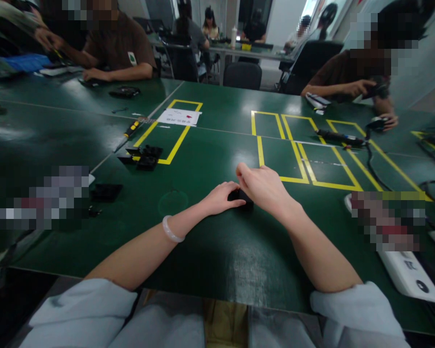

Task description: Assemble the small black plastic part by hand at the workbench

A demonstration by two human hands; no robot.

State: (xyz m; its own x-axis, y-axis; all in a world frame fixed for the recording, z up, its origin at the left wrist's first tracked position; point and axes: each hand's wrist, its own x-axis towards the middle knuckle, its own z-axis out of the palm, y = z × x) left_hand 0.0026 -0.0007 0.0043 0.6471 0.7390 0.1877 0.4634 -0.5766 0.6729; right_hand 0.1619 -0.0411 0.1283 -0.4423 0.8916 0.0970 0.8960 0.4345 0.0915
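Note:
A small black part (245,205) rests on the green table (210,251), mostly covered by my hands. My left hand (223,198) holds it from the left, with the thumb along its near side and the fingers behind it. Just above and to the right, my right hand (264,186) is closed, its fingers curled inward; whatever they hold is hidden. Several black pieces (147,157) lie farther left, beside a yellow-taped outline (177,147). Nearer me on the left is a flat black piece (106,192).
A yellow and black screwdriver (131,129) lies at the left, near a paper label (179,117). Toward the right are a black tool (340,137) with a cable and a white device (409,275). People sit across the table.

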